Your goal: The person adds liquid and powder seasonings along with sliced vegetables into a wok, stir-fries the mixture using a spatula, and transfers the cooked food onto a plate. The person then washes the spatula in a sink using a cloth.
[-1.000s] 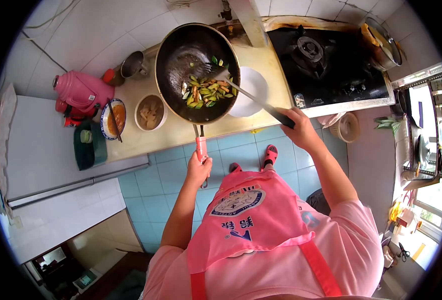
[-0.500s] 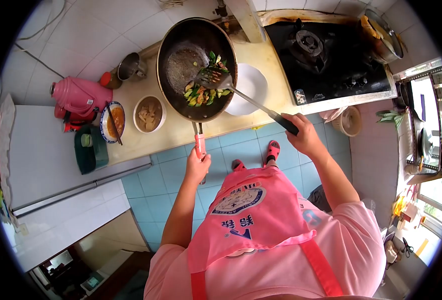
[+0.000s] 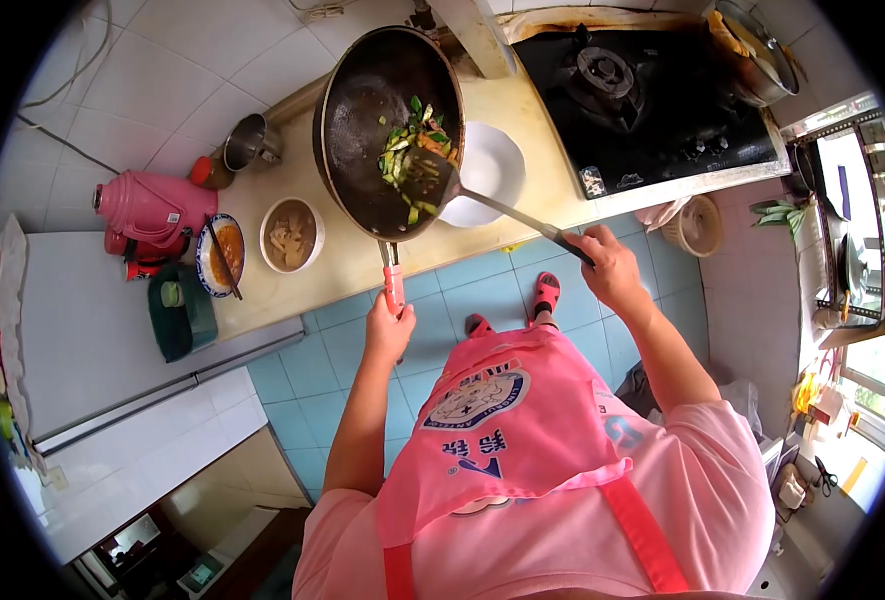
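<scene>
My left hand (image 3: 389, 328) is closed round the pink handle of a dark wok (image 3: 357, 110), which is held up over the counter and tilted to the right. Sliced green vegetables with orange-brown pieces (image 3: 414, 140) lie along the wok's right side. In my right hand (image 3: 610, 265) is the black grip of a slotted spatula (image 3: 507, 208); its blade is inside the wok, against the food. A white plate (image 3: 497, 175) sits on the counter under the wok's right rim, partly hidden by wok and spatula.
Left of the wok, the counter (image 3: 327, 262) holds a bowl of pale slices (image 3: 290, 236), a patterned bowl with chopsticks (image 3: 220, 256), a metal cup (image 3: 252, 142) and a green basin (image 3: 177, 325). A pink thermos (image 3: 152, 205) stands behind. The gas stove (image 3: 652, 120) is at the right.
The wok has tipped further to the right, its left outer wall now showing. The food has shifted within it, and the spatula blade has moved lower, towards the right rim.
</scene>
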### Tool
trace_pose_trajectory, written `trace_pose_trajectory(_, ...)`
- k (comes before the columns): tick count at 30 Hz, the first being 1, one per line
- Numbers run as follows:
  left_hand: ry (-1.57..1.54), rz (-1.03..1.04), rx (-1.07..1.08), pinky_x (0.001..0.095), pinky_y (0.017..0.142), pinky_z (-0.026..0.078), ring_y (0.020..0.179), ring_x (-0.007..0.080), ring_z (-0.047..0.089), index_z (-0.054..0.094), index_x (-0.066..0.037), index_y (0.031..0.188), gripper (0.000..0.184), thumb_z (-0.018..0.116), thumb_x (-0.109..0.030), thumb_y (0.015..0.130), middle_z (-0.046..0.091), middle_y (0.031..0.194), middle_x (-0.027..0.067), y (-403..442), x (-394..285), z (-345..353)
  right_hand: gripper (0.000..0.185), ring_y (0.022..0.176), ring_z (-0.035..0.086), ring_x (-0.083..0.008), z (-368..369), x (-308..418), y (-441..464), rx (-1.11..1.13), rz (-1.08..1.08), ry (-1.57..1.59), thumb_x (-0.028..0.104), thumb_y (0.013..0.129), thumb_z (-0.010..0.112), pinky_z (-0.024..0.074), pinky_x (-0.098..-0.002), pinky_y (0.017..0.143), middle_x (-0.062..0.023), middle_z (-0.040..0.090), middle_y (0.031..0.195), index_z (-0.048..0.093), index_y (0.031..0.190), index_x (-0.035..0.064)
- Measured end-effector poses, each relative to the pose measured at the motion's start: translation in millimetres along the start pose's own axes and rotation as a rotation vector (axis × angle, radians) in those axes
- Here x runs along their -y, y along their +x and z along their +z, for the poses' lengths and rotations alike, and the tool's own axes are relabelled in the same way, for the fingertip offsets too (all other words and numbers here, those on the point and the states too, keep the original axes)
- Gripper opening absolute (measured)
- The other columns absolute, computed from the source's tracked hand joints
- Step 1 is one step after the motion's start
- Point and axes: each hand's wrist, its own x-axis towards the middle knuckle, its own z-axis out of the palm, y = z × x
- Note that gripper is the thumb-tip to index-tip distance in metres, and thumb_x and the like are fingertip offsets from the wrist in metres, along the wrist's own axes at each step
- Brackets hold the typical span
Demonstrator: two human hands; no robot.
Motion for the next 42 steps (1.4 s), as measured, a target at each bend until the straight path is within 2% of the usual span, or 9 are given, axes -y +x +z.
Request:
trace_pose_trajectory(5, 0.128, 0.001, -0.023, 0.0393, 0.073, 0.051, 0.079, 0.0333, 0.065, 0.053, 0.0, 0.108, 0.033, 0.065, -0.011, 0.079, 0.065, 0.087, 0.0174, 3, -1, -1, 0.052, 0.075, 0.063, -0.0303, -5, 3, -5, -0.048, 0.02, -0.061, -0.005, 0.069, 0.059, 0.052, -0.0411, 0.064, -0.0079, 0.059, 0.098, 0.064, 0.114, 0.021)
trace_pose_trajectory(6, 0.128, 0.003, -0.02, 0.0393, 0.073, 0.051, 0.079, 0.0333, 0.065, 0.053, 0.0, 0.108, 0.033, 0.065, -0.011, 0.079, 0.065, 0.087, 0.0174, 4, 2, -1, 0.052, 0.075, 0.063, -0.0303, -8, 7, -6, -0.049, 0.022, -0.062, -0.005, 0.069, 0.059, 0.052, -0.0411, 0.064, -0.0079, 0.059, 0.098, 0.064, 0.114, 0.021)
trace_pose_trajectory(8, 0.227, 0.194, -0.102, 0.0343, 0.057, 0.048, 0.059, 0.0204, 0.059, 0.053, 0.0, 0.107, 0.03, 0.064, -0.007, 0.08, 0.061, 0.078, 0.0106, 6, 11, 3, 0.05, 0.075, 0.062, -0.03, -14, 14, -10, -0.03, 0.013, -0.028, -0.004, 0.07, 0.062, 0.0516, -0.0409, 0.063, -0.0085, 0.058, 0.097, 0.064, 0.114, 0.0209)
trace_pose_trajectory(15, 0.256, 0.175, -0.12, 0.0354, 0.061, 0.048, 0.063, 0.0218, 0.059, 0.053, -0.001, 0.103, 0.026, 0.064, -0.007, 0.08, 0.061, 0.077, 0.0106, 7, -1, -1, 0.048, 0.075, 0.062, -0.031, -9, 10, -28, -0.002, -0.052, -0.048, 0.001, 0.071, 0.067, 0.051, -0.0414, 0.063, -0.0092, 0.058, 0.097, 0.064, 0.113, 0.0216)
trace_pose_trajectory(17, 0.189, 0.062, -0.078, 0.036, 0.063, 0.048, 0.065, 0.0231, 0.058, 0.053, -0.001, 0.1, 0.023, 0.064, -0.007, 0.081, 0.061, 0.077, 0.0109, 5, -6, -3, 0.051, 0.08, 0.061, -0.0324, -3, 4, -31, 0.007, 0.068, -0.002, -0.008, 0.069, 0.06, 0.0509, -0.0405, 0.066, -0.011, 0.058, 0.098, 0.065, 0.112, 0.0179)
trace_pose_trajectory(24, 0.242, 0.176, -0.122, 0.0374, 0.064, 0.047, 0.066, 0.0266, 0.058, 0.052, -0.002, 0.097, 0.021, 0.063, -0.008, 0.081, 0.06, 0.076, 0.0122, 1, -15, -5, 0.052, 0.082, 0.061, -0.033, 7, -20, -34, -0.044, 0.105, -0.02, -0.009, 0.069, 0.06, 0.051, -0.0403, 0.067, -0.0119, 0.058, 0.098, 0.063, 0.114, 0.0166)
trace_pose_trajectory(33, 0.269, 0.131, -0.109, 0.0382, 0.068, 0.048, 0.073, 0.0289, 0.06, 0.053, -0.001, 0.103, 0.026, 0.064, -0.009, 0.081, 0.062, 0.084, 0.0145, -1, -19, -6, 0.052, 0.088, 0.058, -0.0307, 23, -3, 27, -0.046, 0.163, 0.521, -0.003, 0.07, 0.066, 0.0487, -0.0357, 0.078, -0.0134, 0.056, 0.097, 0.061, 0.12, 0.0119)
trace_pose_trajectory(37, 0.241, 0.088, -0.091, 0.0372, 0.069, 0.049, 0.073, 0.0274, 0.061, 0.054, -0.001, 0.107, 0.029, 0.064, -0.009, 0.081, 0.063, 0.084, 0.0137, -4, -23, -6, 0.053, 0.088, 0.058, -0.0306, 32, -9, 32, -0.082, 0.105, 0.542, -0.004, 0.069, 0.065, 0.0485, -0.0359, 0.077, -0.0128, 0.056, 0.096, 0.061, 0.12, 0.0124)
trace_pose_trajectory(42, 0.222, 0.094, -0.092, 0.0368, 0.07, 0.049, 0.074, 0.0257, 0.061, 0.054, -0.001, 0.11, 0.032, 0.064, -0.008, 0.08, 0.063, 0.084, 0.0129, -2, -11, -5, 0.052, 0.088, 0.06, -0.0316, 14, -4, 13, 0.064, 0.225, 0.265, -0.005, 0.07, 0.059, 0.0492, -0.0382, 0.075, -0.0114, 0.058, 0.1, 0.062, 0.118, 0.014)
